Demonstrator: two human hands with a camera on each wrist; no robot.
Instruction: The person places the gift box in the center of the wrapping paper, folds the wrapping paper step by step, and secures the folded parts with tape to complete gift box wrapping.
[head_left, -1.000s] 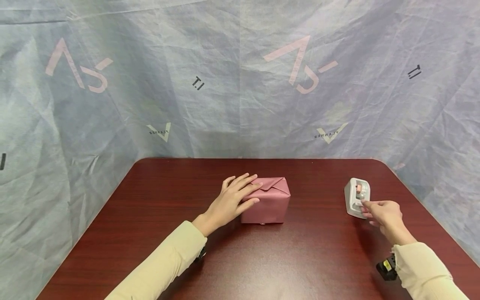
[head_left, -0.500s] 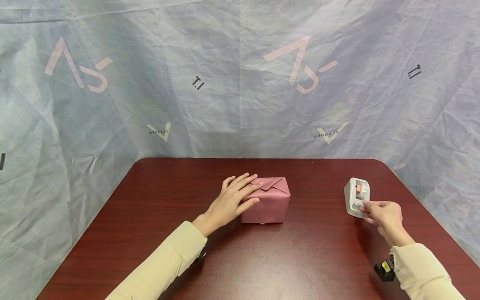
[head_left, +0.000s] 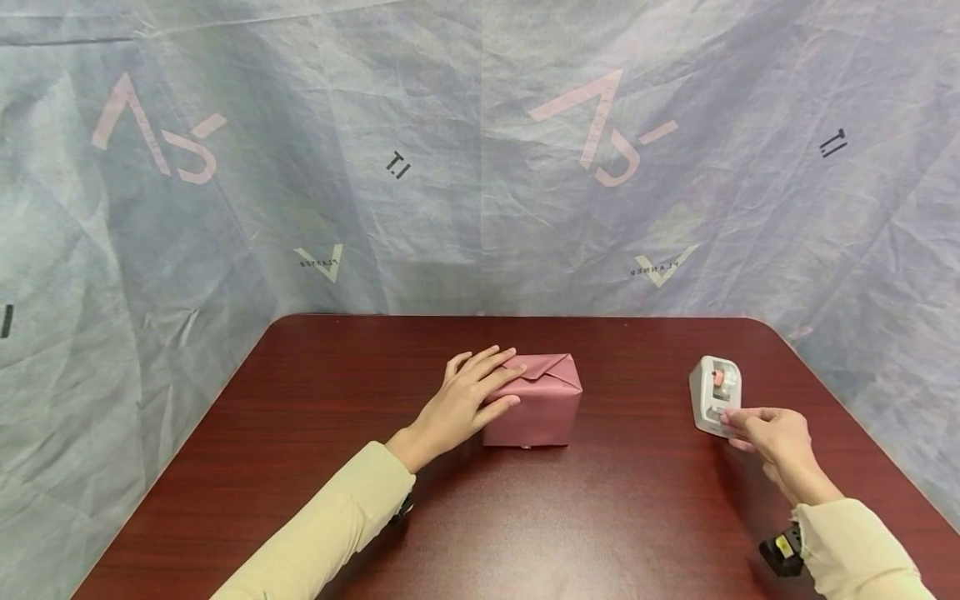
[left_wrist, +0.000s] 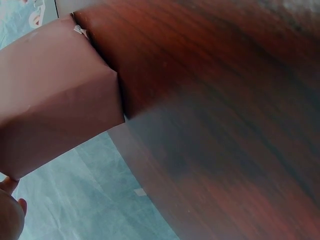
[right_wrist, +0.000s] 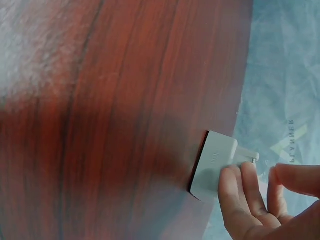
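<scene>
A box wrapped in pink paper stands on the dark red wooden table, a folded flap on its top. My left hand rests on its left side and top with fingers spread and fairly straight; in the left wrist view only a bit of that hand shows below the pink box. At the right stands a white tape dispenser with a pinkish core. My right hand is at its near end, thumb and forefinger tips together, seemingly pinching the clear tape end. Other fingers touch the dispenser in the right wrist view.
The wooden table has rounded far corners. A grey-blue printed cloth hangs behind it and along both sides. A small black device is strapped at the right sleeve cuff.
My right hand has drawn slightly towards me along the tape dispenser's near end. The left hand, the pink box and the dispenser have stayed in place.
</scene>
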